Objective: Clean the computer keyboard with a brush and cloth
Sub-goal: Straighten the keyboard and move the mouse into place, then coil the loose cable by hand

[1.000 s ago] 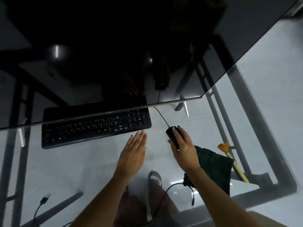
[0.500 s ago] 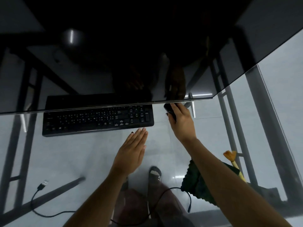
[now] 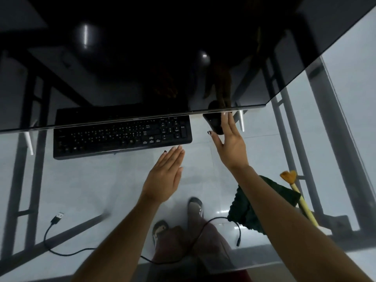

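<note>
The fingers (image 3: 228, 127) of the right hand (image 3: 230, 147) lie straight and released against the right side of one black mouse (image 3: 212, 124), holding nothing; the fingers of the left hand (image 3: 164, 176) are straight and together, released, palm down over the glass worktop (image 3: 81, 190).

One large dark monitor (image 3: 142, 58) fills the view from nine to two o'clock, its lower edge overhanging the back rows of one black keyboard (image 3: 122, 137). The keyboard sits at about ten o'clock from the left hand, just beyond its fingertips. One dark green cloth (image 3: 244, 210) lies at four o'clock, partly under the right forearm. One brush (image 3: 295, 190) with a yellow handle lies just beside the cloth's right edge. One black cable (image 3: 59, 251) with a USB plug trails at seven o'clock.
</note>
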